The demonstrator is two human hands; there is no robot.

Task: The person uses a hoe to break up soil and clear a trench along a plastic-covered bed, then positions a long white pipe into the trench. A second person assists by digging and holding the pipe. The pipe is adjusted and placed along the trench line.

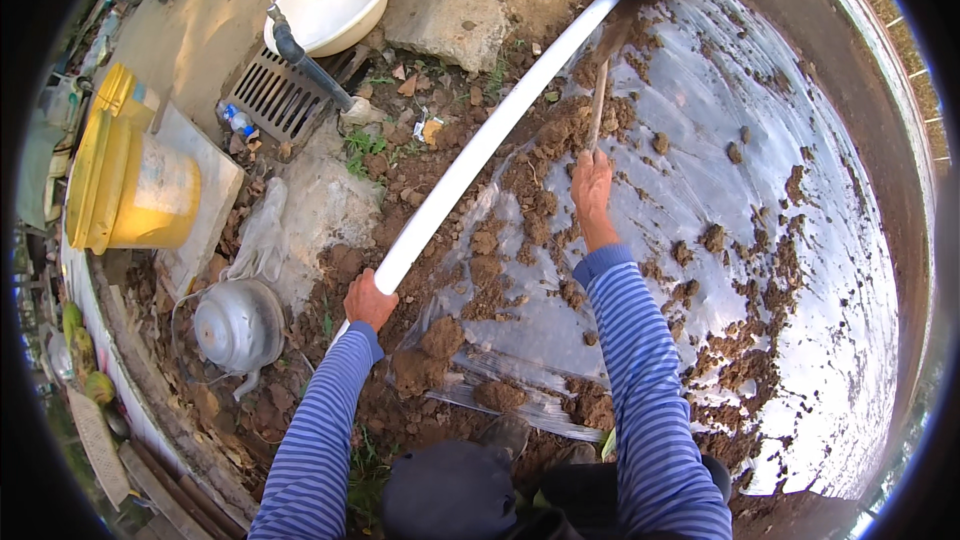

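My left hand [370, 300] is wrapped round the lower part of a long white pipe [500, 125]. The pipe slants up and away to the right, along the edge of a clear plastic sheet [720, 170]. In my right hand [592, 188] is the wooden handle [599, 105] of a tool; its far end looks dark and blurred near the pipe, so its kind is unclear. Under that hand lies the sheet, wrinkled and shiny. Brown soil clods [780, 290] are scattered over it, with more heaped along its left edge.
To the left are a white basin [335, 2], a drain grate [283, 95], an upright tap pipe [300, 58], yellow buckets [155, 185] and a metal kettle [238, 325]. A low concrete border [130, 355] curves along the left. Leaves and rubble cover the nearby soil.
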